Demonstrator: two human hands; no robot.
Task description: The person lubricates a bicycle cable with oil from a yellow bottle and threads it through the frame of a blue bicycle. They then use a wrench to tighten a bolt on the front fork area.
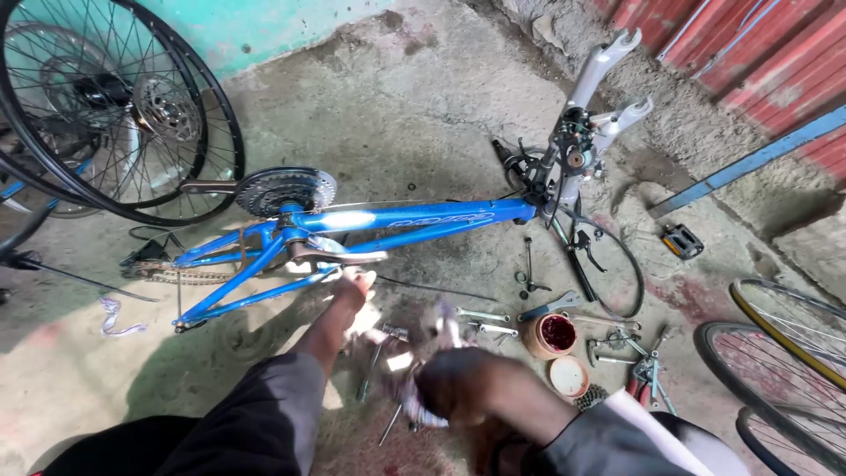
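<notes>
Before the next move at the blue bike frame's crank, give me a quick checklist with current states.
1. Blue metal bike frame lying flat on the floor: ok.
2. Left hand at the silver crank arm: ok, touching or very close.
3. Right hand grip: cannot tell, motion blurred.
4. Silver wrenches within reach: ok.
5. Small round tub of red grease open: ok, pale lid beside it.
6. Rusty chain seated: cannot tell.
</notes>
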